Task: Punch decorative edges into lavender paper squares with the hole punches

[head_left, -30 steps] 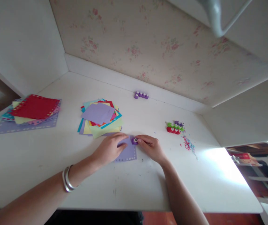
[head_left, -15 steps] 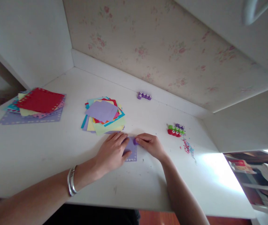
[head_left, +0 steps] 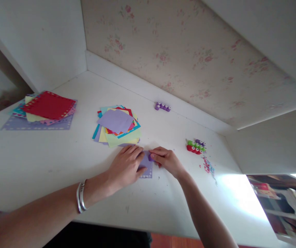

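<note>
A sheet of light purple paper (head_left: pixel 146 169) lies on the white desk, with small punched shapes along its lower and right edges. My left hand (head_left: pixel 127 164) rests flat over its left part, fingers stretched out and thumb apart. At the sheet's right edge, my right hand (head_left: pixel 168 161) pinches a small purple craft punch (head_left: pixel 150 157) between thumb and fingers. Part of the punch is hidden by those fingers, and my left hand covers much of the sheet.
Beyond my left hand lies a pile of coloured paper (head_left: pixel 117 120). Punched sheets (head_left: pixel 49 106) are stacked far left. Purple punches (head_left: pixel 163 106) stand near the wall. Red, green and purple punches (head_left: pixel 196 147) sit at right, beside paper confetti (head_left: pixel 208 165).
The whole view has shifted and tilted slightly. My right hand stays at the sheet's right edge with the punch, its lower fingers now showing beneath. My left hand has stayed on the sheet.
</note>
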{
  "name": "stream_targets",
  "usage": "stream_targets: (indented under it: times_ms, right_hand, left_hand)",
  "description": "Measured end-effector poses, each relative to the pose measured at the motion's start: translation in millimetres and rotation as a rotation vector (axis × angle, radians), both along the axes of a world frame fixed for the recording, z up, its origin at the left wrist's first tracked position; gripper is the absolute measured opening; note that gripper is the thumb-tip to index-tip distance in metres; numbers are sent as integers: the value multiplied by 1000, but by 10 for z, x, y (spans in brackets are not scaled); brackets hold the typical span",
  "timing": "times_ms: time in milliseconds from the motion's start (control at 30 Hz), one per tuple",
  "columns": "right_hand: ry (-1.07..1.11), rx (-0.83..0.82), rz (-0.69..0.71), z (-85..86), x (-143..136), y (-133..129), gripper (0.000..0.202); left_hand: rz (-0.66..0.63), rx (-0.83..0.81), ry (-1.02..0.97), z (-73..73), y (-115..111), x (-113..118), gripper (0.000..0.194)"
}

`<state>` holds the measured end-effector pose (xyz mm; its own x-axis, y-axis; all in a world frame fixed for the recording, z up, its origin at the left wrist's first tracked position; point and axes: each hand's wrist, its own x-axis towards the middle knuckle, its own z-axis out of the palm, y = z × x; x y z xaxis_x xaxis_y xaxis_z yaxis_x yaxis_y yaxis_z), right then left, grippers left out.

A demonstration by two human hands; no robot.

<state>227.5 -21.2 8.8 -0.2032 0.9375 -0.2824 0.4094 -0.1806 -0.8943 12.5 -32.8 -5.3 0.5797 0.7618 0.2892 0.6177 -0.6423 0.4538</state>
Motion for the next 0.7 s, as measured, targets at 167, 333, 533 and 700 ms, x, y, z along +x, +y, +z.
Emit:
stream_targets:
  times_ms: [167,333,533,700]
  right_hand:
    - [-36,-59,62,7,24,61,30]
    - [-131,-72,85,49,11,108,25]
    - [-63,-57,86,74,15,84,31]
    - [-32,-41,25,103,153,-27,39]
  left_hand:
    - [13,-3,22,-8,5,13,37]
    - [7,1,62,-1,1,10,40]
    - [3,40,64,-8,-3,-3,38]
    - [1,46,50,-5,7,-12,37]
